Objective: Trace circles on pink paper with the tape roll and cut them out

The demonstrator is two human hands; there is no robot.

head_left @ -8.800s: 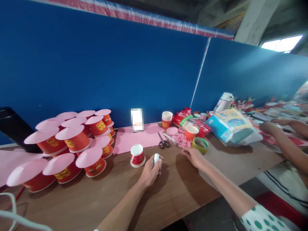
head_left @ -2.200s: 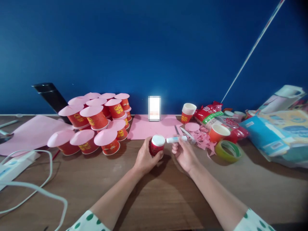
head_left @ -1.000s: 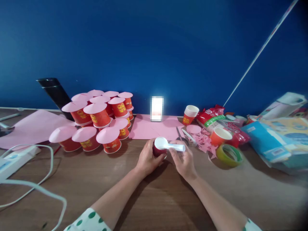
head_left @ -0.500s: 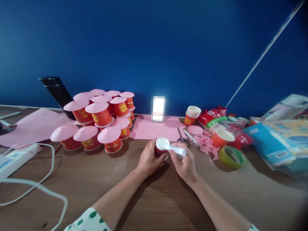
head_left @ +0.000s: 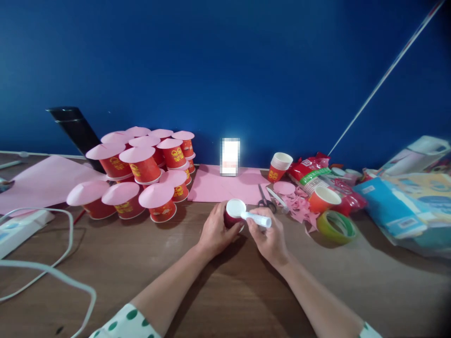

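Note:
My left hand (head_left: 214, 231) is wrapped round an upside-down red paper cup (head_left: 233, 212) standing on the wooden table (head_left: 225, 291). My right hand (head_left: 268, 239) grips a white glue stick (head_left: 258, 218), whose tip rests on the cup's white bottom. Both hands are closed and sit side by side at the middle of the table.
A pile of red cups topped with pink paper discs (head_left: 141, 173) stands at the left. Pink paper sheet (head_left: 225, 185), scissors (head_left: 264, 199), stacked cups (head_left: 280, 166), an orange cup (head_left: 322, 199), a green tape roll (head_left: 336, 226) and packets (head_left: 398, 197) lie behind and right. White cable (head_left: 45, 277) at left.
Over the last second my right hand keeps the glue stick's tip on the cup's bottom and shifts it slightly. Earlier the glue stick passed from my left hand to my right.

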